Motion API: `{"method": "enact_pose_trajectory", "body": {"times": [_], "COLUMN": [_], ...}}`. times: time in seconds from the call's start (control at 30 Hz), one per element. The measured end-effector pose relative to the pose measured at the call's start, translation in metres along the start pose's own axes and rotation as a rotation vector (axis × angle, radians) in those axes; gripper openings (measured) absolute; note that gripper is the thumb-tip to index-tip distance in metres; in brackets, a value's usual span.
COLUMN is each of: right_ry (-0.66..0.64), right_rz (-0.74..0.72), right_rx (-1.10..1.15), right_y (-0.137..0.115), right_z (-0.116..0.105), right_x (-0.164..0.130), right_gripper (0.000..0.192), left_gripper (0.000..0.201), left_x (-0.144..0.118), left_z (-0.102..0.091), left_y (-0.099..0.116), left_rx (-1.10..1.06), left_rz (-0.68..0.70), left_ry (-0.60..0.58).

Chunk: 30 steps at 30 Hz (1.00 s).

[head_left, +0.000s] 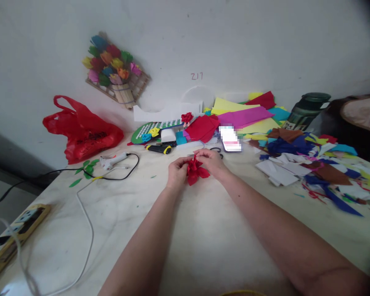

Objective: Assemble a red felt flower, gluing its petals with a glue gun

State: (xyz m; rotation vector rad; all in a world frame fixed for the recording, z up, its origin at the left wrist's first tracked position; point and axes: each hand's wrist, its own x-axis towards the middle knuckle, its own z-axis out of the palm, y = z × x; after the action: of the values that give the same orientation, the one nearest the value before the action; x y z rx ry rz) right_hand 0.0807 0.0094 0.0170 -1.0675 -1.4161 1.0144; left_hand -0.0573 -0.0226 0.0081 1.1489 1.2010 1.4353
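**Head view: both hands pinch a red paper flower above the worktable**

Head view looks down on a pale worktable [203,246] that carries everything, its bare middle left free under the forearms. Far to the left of the grip, a red plastic bag [82,129] slumps against the wall. To the right of the grip spreads a heap of coloured paper sheets and offcuts [296,152], close enough to draw from. Beyond the grip, a wall piece of paper flowers [115,70] leans on the wall, and a dark green flask [308,109] stands behind the paper. Left of the grip lies a white glue gun [112,161], its black cord looping off toward a power strip [18,230] at the table's near left edge. Just past the grip lie a yellow-and-black utility knife [158,148] and scissors, mostly hidden behind the right hand.

The left hand [177,170] and right hand [212,161] meet on a small red paper flower [195,170], fingertips closed on it from both sides, likely so the petals keep their shape. It sits between the hands, slightly above the tabletop.
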Motion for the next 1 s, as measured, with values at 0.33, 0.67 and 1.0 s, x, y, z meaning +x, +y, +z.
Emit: {"method": "enact_pose_trajectory", "body": {"times": [0.33, 0.67, 1.0], "right_ry": [-0.046, -0.103, -0.11], "right_rz": [-0.054, -0.124, -0.118], "right_rx": [-0.071, -0.121, -0.139], "right_y": [-0.003, -0.0017, -0.0026], "right_z": [-0.001, -0.0008, 0.0], "right_x": [-0.0019, -0.0021, -0.0032], "right_gripper": [0.007, 0.009, 0.009], "left_gripper": [0.036, 0.037, 0.026], "left_x": [-0.0003, 0.0005, 0.002], "left_z": [-0.0056, -0.007, -0.0064], "left_y": [-0.0002, 0.0001, -0.0022], "left_rx": [-0.089, -0.071, 0.048], "left_rz": [-0.042, -0.115, -0.13], "left_ry": [-0.19, -0.173, -0.119]}}
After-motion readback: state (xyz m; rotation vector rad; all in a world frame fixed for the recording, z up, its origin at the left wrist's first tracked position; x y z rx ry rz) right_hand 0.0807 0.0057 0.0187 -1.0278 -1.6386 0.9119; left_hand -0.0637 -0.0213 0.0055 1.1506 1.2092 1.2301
